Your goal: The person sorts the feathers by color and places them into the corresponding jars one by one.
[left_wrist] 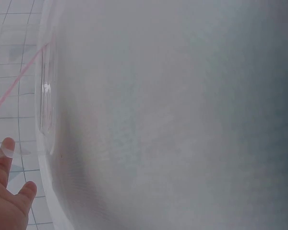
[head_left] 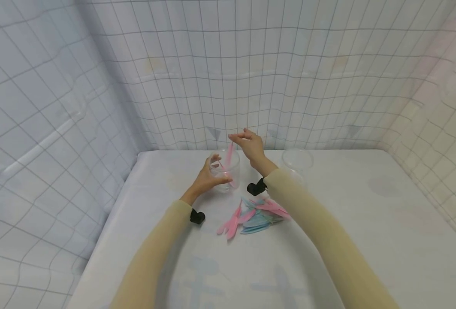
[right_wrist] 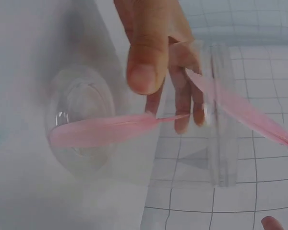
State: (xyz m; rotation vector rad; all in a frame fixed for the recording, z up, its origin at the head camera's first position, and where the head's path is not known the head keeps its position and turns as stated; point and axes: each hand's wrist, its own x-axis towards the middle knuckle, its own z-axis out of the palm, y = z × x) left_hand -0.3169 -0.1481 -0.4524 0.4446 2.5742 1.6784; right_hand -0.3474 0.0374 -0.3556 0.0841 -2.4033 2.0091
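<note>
Now, left hand (head_left: 207,179): grips the left side of a clear jar (head_left: 236,173), thumb near, fingers far; the left wrist view shows mostly blurred surface.
Jar's inside: a leaning pink feather (right_wrist: 105,130), broad end down by the base, plainest in the right wrist view.
Held feather (head_left: 229,154): also pink, its lower end dipping below the rim.
Right hand (head_left: 252,146): apart from the left, pinches that feather's top; only the head view shows the pinch.
Feather pile (head_left: 264,217): pink and blue, near side, head view.
Second jar (head_left: 298,161): right, partly behind the right sleeve (head_left: 320,227).
</note>
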